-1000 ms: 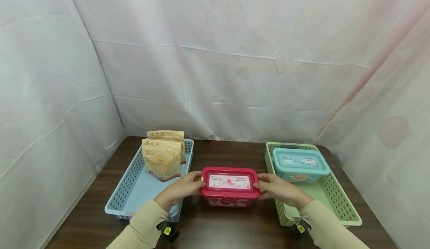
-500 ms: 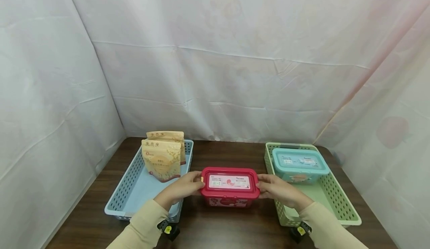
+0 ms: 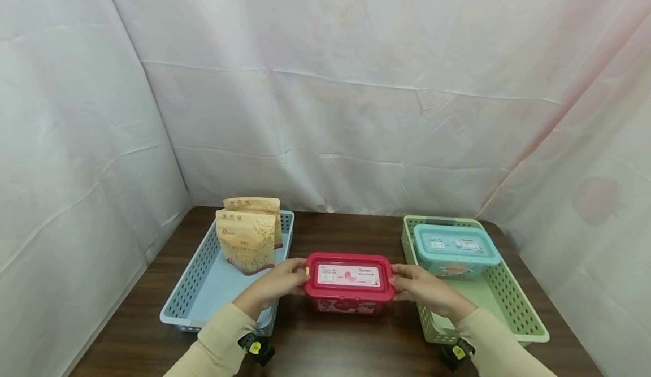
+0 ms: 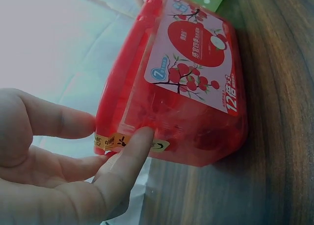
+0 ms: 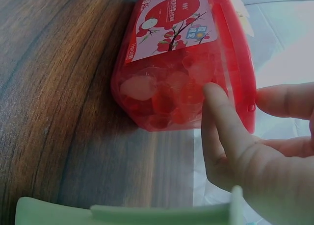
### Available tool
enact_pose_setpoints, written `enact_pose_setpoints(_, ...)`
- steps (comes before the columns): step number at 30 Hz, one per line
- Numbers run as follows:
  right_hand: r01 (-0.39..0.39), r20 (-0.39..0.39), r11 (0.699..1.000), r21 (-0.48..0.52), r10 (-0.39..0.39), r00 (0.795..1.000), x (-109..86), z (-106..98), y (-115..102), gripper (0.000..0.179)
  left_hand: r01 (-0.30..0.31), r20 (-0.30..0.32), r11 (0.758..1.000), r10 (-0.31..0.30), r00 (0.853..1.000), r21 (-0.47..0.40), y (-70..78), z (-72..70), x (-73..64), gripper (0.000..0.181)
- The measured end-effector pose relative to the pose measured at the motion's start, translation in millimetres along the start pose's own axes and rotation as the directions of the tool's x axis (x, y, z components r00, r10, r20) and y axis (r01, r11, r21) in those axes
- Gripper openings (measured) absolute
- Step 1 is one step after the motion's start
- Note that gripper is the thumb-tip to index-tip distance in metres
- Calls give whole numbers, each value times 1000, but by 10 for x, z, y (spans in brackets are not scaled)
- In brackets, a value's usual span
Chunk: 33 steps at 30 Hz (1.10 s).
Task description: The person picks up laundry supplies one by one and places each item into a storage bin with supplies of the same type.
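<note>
A red lidded tub [image 3: 348,284] with a pink label stands on the dark wooden table [image 3: 330,349], between two baskets. Through its translucent wall, round gel-like pods [image 5: 162,100] show in the right wrist view. My left hand [image 3: 277,284] holds the tub's left end, its fingers spread between the lid rim and the side wall, near an orange sticker [image 4: 110,140]. At the opposite end my right hand [image 3: 424,287] pinches the lid rim and side in the same way. The tub sits level, and its base appears to touch the table.
At left, a blue basket [image 3: 190,289] holds two upright yellow pouches [image 3: 246,244] toward its back. On the right, a green basket [image 3: 513,303] holds a turquoise lidded tub [image 3: 455,252]. White cloth [image 3: 325,111] hangs behind and at both sides.
Hands, red tub and baskets keep their places. Only a slight shift of the whole head view shows.
</note>
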State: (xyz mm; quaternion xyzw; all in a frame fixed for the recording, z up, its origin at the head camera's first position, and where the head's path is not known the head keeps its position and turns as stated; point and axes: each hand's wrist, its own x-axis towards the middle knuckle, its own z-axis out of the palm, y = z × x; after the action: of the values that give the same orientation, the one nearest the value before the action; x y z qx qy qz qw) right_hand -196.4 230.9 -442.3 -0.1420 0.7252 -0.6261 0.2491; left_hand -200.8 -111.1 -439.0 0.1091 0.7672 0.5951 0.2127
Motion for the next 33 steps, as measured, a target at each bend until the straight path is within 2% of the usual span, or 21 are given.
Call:
enact_pose_setpoints(11, 39, -15, 998, 39, -38, 999, -36, -54, -27, 62, -52, -4, 995, 52, 999, -83, 78, -51, -50, 54)
enact_pose_setpoints(22, 74, -49, 986, 150, -67, 996, -123, -55, -158, 67, -95, -13, 981, 95, 995, -171, 94, -139, -98, 59)
enact_pose_setpoints(33, 71, -71, 962, 264, -54, 996, -147, -107, -238, 68, -148, -95, 943, 124, 988, -297, 168, -145, -124, 59)
